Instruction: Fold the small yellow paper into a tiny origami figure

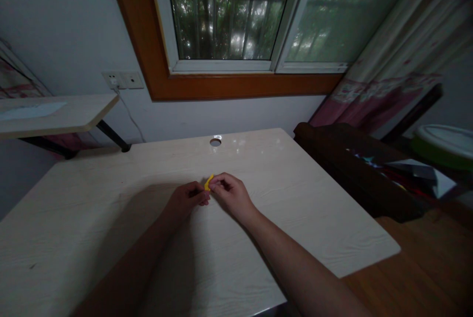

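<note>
A small, bright yellow, curved strip (207,184), its material too small to be made out, is held over the middle of the pale, wood-grained bench (314,208); whether the surface is touched by it cannot be told. It is pinched by the fingertips of the left hand (188,197) and the right hand (232,191), which are brought close together. The handling is judged to be under way: the strip is gripped and not yet set down, and how much is left cannot be told. Beyond, a round hole (215,143) is cut near the bench's far edge.
</note>
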Demonstrator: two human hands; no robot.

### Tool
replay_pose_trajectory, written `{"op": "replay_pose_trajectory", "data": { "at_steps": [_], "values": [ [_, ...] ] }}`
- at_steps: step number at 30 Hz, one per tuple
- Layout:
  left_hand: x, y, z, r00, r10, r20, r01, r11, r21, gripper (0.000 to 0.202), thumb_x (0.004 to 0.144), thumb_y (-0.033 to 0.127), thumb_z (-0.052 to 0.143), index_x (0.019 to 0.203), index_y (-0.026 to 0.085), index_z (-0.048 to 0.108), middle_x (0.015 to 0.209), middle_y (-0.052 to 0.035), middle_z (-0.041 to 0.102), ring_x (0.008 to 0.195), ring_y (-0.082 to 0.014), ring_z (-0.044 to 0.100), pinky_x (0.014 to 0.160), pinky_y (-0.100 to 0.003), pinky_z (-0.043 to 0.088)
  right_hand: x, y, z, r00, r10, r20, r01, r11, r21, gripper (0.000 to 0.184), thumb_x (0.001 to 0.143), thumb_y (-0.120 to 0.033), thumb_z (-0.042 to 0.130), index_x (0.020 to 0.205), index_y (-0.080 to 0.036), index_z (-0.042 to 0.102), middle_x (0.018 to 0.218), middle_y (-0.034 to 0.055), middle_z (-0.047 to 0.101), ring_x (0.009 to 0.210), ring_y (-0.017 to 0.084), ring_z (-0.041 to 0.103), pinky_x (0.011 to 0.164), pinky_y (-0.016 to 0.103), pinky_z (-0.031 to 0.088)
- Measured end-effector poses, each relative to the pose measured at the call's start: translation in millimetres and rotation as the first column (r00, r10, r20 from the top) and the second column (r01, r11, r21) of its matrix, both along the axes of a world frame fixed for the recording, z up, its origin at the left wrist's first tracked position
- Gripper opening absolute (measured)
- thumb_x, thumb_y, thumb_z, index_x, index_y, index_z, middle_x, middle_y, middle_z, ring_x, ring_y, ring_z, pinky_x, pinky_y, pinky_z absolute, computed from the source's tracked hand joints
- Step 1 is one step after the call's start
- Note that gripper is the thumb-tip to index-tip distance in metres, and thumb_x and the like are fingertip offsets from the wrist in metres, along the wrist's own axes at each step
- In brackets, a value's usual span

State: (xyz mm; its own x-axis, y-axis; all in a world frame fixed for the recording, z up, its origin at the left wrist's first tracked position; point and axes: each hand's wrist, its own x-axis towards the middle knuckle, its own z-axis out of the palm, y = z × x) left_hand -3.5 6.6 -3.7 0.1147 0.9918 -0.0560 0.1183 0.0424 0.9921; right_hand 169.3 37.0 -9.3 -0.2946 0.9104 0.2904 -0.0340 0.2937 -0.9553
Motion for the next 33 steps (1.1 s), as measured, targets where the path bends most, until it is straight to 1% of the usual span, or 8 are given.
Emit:
{"op": "replay_pose_trajectory", "data": {
  "at_steps": [2,4,8,10,15,20,28,33],
  "values": [
    [0.3,-0.5,0.8,1.0,0.001,0.0,-0.001,1.0,-0.005,0.017,0.074,0.032,0.07,0.072,0.016,0.067,0.065,-0.0013,0.068,0.063,-0.014,0.063,0.065,-0.025,0.049,-0.6,0.0,-0.9,1.0,0.0,0.003,0.0,1.0,-0.008,0.009,0.082,-0.027,0.067,0.087,-0.02,0.068,0.087,0.0036,0.07,0.078,0.016,0.065,0.072,0.028,0.051],
    [0.7,-1.0,2.1,1.0,0.014,0.004,-0.014,1.0,-0.011,0.017,0.074,0.032,0.07,0.072,0.016,0.067,0.066,-0.0015,0.068,0.064,-0.0142,0.063,0.065,-0.025,0.05,-1.9,0.7,-2.8,0.999,0.007,-0.034,-0.008,0.999,-0.035,0.012,0.081,-0.027,0.068,0.091,-0.021,0.067,0.087,0.0031,0.07,0.078,0.015,0.065,0.072,0.027,0.051],
    [0.5,-1.2,3.6,0.998,0.061,0.027,-0.06,0.998,-0.02,0.019,0.073,0.034,0.071,0.071,0.015,0.067,0.064,-0.0018,0.068,0.063,-0.0149,0.063,0.066,-0.026,0.05,-4.9,3.6,-7.6,0.976,0.002,-0.216,-0.027,0.993,-0.113,0.033,0.075,-0.025,0.075,0.104,-0.024,0.059,0.09,0.001,0.068,0.08,0.014,0.065,0.074,0.027,0.052],
    [-0.2,-1.2,3.7,0.996,0.076,0.035,-0.075,0.997,-0.024,0.019,0.074,0.034,0.07,0.072,0.015,0.068,0.065,-0.002,0.069,0.064,-0.0149,0.064,0.067,-0.026,0.051,-5.3,4.8,-9.0,0.969,0.017,-0.247,-0.054,0.988,-0.144,0.036,0.073,-0.026,0.077,0.104,-0.024,0.058,0.089,0.0009,0.068,0.082,0.014,0.065,0.076,0.028,0.052],
    [-1.2,-1.0,4.7,0.998,0.063,0.008,-0.063,0.998,-0.013,0.02,0.076,0.035,0.069,0.073,0.015,0.069,0.067,-0.0027,0.07,0.065,-0.0151,0.064,0.067,-0.026,0.051,-4.4,5.5,-9.1,0.97,0.058,-0.235,-0.106,0.974,-0.198,0.031,0.073,-0.026,0.076,0.1,-0.022,0.061,0.085,0.0012,0.069,0.079,0.015,0.066,0.077,0.029,0.051],
    [-0.6,-0.4,3.5,0.998,0.051,-0.028,-0.051,0.999,-0.014,0.022,0.076,0.037,0.069,0.073,0.015,0.069,0.067,-0.003,0.071,0.065,-0.0157,0.065,0.067,-0.026,0.051,-5.0,5.1,-8.5,0.974,0.033,-0.225,-0.082,0.974,-0.213,0.027,0.072,-0.025,0.075,0.095,-0.022,0.062,0.082,0.0008,0.068,0.077,0.015,0.065,0.075,0.029,0.05],
    [-1.0,1.0,-7.6,0.998,0.046,-0.032,-0.046,0.999,0.0,0.019,0.076,0.035,0.068,0.073,0.016,0.067,0.067,-0.0025,0.071,0.065,-0.0157,0.066,0.067,-0.026,0.052,-6.9,3.1,-6.5,0.973,0.01,-0.232,-0.063,0.973,-0.222,0.024,0.072,-0.021,0.073,0.092,-0.02,0.061,0.079,-0.0005,0.066,0.072,0.013,0.063,0.07,0.027,0.049],
    [1.1,1.6,-5.7,0.998,0.056,-0.04,-0.055,0.998,0.02,0.02,0.075,0.035,0.069,0.07,0.016,0.064,0.065,-0.0016,0.07,0.064,-0.0153,0.066,0.066,-0.026,0.051,-7.0,3.3,-6.9,0.968,0.026,-0.25,-0.084,0.971,-0.226,0.025,0.073,-0.021,0.072,0.095,-0.021,0.06,0.082,-0.0008,0.066,0.072,0.013,0.063,0.07,0.027,0.049]
  ]
}}
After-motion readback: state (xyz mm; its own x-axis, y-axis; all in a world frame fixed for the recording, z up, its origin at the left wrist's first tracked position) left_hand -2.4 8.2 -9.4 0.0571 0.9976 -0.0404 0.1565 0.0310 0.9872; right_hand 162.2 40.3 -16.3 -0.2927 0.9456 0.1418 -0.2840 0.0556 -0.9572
